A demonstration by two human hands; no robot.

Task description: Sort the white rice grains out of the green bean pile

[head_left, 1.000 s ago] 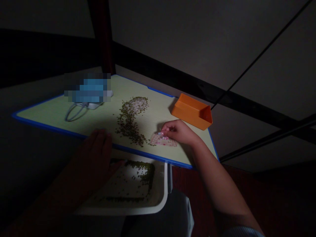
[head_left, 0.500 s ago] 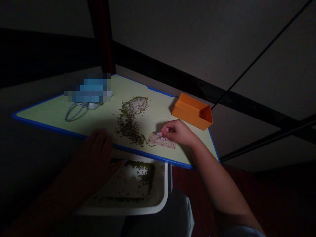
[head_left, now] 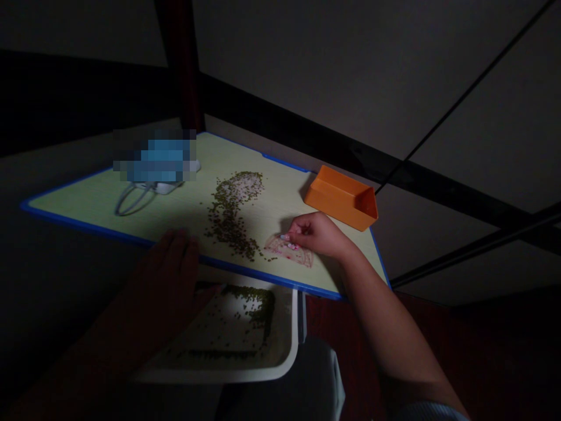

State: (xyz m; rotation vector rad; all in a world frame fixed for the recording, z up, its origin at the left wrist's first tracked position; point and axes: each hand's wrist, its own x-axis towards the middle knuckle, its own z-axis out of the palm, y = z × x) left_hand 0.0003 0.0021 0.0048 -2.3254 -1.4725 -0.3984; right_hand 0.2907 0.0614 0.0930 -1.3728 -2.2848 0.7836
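Observation:
My right hand (head_left: 310,233) is closed at the upper edge of a see-through pinkish protractor (head_left: 293,257), fingertips pinching it. The protractor lies on or just over a pale yellow board (head_left: 193,219) with a blue rim. Left of it, a curved spread of small green beans (head_left: 232,234) is mixed with whitish grains (head_left: 243,187) toward the far end. My left hand (head_left: 170,275) is in deep shadow, its fingers laid flat on the board's near edge. Its thumb stretches out over a white tray (head_left: 287,351) below, where more green beans are scattered and gathered along the sides.
An orange open box (head_left: 337,202) stands at the board's right far edge. At the left lies a pale device with a looped grey cord (head_left: 127,199), partly blurred out. A wall (head_left: 328,70) rises close behind the board, and a dark red floor (head_left: 337,339) shows below right.
The protractor has shifted and turned slightly, its right end moving a little right and nearer. My right hand has barely moved. My left hand stays in place.

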